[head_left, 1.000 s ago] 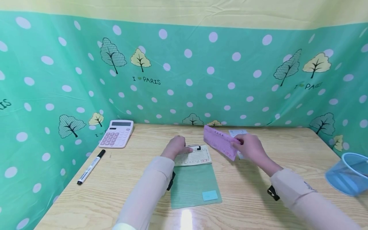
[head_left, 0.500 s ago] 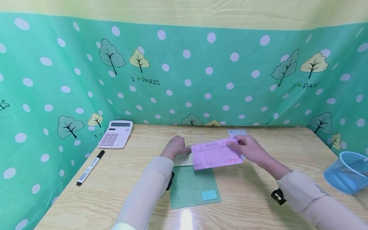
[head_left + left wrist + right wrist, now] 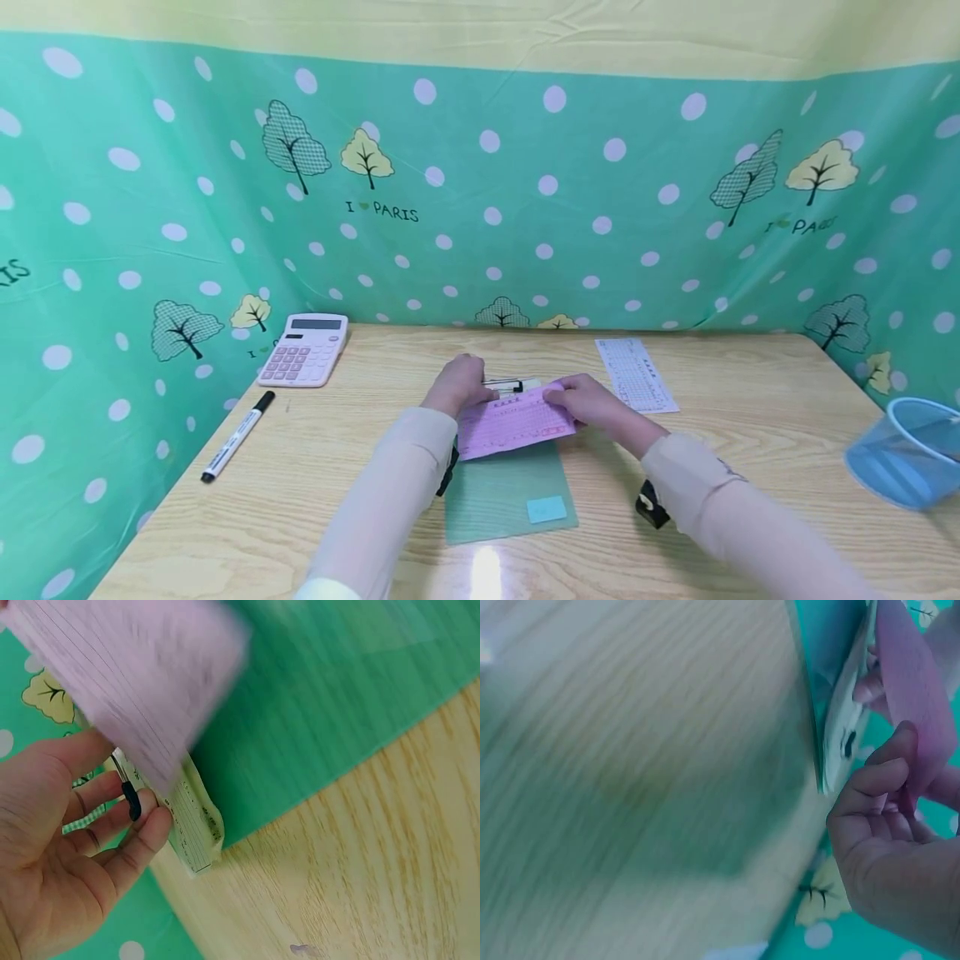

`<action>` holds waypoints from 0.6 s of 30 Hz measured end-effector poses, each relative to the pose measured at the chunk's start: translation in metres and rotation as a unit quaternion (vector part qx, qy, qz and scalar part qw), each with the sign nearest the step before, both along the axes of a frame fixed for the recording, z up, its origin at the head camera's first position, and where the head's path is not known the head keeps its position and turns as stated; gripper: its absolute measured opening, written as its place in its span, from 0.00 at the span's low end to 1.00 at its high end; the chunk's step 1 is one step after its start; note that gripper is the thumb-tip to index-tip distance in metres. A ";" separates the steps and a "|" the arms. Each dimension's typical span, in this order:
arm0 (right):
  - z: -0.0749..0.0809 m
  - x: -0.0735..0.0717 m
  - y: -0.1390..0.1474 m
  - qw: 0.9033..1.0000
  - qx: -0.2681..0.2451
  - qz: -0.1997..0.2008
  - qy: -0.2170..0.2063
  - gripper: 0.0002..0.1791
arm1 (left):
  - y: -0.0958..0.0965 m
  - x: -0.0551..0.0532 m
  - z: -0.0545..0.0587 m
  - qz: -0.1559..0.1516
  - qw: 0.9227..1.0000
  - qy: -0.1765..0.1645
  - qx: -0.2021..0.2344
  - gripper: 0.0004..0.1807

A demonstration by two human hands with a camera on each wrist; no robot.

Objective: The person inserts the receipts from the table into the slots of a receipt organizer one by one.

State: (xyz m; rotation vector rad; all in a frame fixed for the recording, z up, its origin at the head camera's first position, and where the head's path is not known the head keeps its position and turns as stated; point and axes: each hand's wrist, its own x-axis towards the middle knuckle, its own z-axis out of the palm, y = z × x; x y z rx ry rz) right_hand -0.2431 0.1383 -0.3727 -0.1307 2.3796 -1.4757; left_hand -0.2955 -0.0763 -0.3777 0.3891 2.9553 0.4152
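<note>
A green translucent clipboard (image 3: 506, 492) lies on the table with cream printed slips (image 3: 196, 825) under its top end. My left hand (image 3: 456, 385) holds the wire clip (image 3: 516, 387) there, thumb on one side and fingers on the other in the left wrist view. A pink printed slip (image 3: 516, 423) hangs over the clipboard, covering most of the cream slips. My right hand (image 3: 592, 406) pinches the pink slip's right end between thumb and fingers, as the right wrist view also shows. The slip's left end lies close to my left hand; whether they touch I cannot tell.
A pale blue printed slip (image 3: 637, 375) lies behind and right of the clipboard. Farther right stands a blue mesh basket (image 3: 896, 462). A pink calculator (image 3: 303, 350) and a black-capped marker (image 3: 238, 436) lie on the left. A light blue sticker (image 3: 547, 509) marks the clipboard's lower corner.
My right hand has brought the pink slip left and lower, from beside the clipboard to over its clip end. The pale blue slip is now uncovered. My left hand keeps its place.
</note>
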 end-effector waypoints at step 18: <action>-0.018 -0.011 -0.034 0.994 0.068 -0.081 -0.021 0.16 | -0.001 -0.001 0.000 -0.015 1.000 0.007 -0.001 0.13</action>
